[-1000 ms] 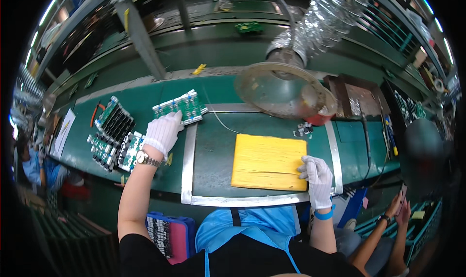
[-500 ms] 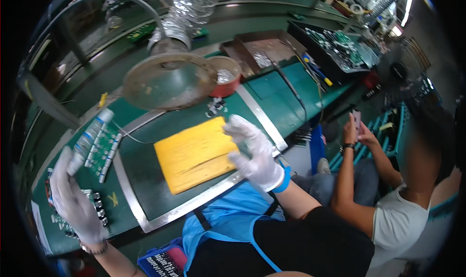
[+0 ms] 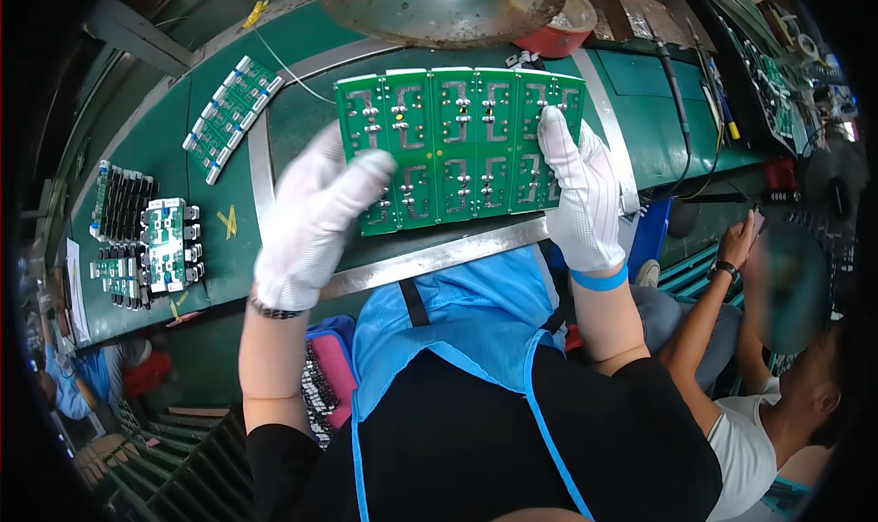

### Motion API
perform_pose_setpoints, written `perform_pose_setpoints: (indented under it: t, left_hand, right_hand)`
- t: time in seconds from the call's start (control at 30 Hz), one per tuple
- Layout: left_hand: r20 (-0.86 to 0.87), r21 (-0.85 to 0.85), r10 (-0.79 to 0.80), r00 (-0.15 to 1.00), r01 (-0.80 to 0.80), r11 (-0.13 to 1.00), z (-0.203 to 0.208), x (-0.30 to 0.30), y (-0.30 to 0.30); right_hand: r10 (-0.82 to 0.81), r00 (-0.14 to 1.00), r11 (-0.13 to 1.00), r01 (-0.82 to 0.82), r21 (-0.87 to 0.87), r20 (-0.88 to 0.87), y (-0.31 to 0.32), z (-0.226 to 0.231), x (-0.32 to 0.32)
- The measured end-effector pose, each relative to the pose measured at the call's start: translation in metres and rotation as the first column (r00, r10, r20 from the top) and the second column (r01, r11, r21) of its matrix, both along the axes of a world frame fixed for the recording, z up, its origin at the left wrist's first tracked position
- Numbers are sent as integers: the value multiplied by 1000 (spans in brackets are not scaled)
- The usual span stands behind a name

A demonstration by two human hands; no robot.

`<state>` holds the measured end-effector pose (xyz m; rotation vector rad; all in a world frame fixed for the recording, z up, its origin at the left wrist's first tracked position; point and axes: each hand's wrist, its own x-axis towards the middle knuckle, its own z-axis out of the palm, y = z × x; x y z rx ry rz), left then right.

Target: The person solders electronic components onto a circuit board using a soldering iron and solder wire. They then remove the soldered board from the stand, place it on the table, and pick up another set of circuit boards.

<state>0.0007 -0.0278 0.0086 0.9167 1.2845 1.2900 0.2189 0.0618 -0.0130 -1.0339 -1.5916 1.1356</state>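
Note:
A wide green circuit board panel (image 3: 457, 151) is held up in front of me, its face with solder spots and grey tracks turned toward me. My left hand (image 3: 315, 215), in a white glove, grips its left end, thumb on the face and fingers hidden behind. On the right end my right hand (image 3: 581, 188), also gloved, holds it the same way, with the thumb over the face. White parts peek out along the panel's top edge. Another green panel with white parts (image 3: 233, 119) lies on the bench, left of the held one.
Smaller board assemblies (image 3: 166, 247) stand grouped at the bench's left. A round hood (image 3: 439, 5) hangs at the far side, beside a red pot (image 3: 560, 39). A soldering iron (image 3: 675, 87) lies to the right. Another person (image 3: 732, 412) sits at my right.
My left hand has come from the bench's left side to the middle, and both hands now hold a panel. The yellow pad no longer shows. My view has shifted.

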Motion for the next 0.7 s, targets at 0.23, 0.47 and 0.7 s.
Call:
perform_pose_setpoints:
  t: [0.23, 0.47, 0.7]
  left_hand:
    - [-564, 108, 60, 824, 2, 994, 0, 17, -8]
    - [-811, 320, 162, 562, 194, 927, -23, 22, 1]
    - [-905, 417, 360, 225, 320, 851, -29, 26, 3]
  right_hand:
    - [429, 884, 901, -404, -157, 189, 5, 5, 14]
    - [-55, 791, 657, -431, 618, 609, 0, -6, 16]
    - [-105, 741, 729, -396, 558, 663, -10, -18, 25]
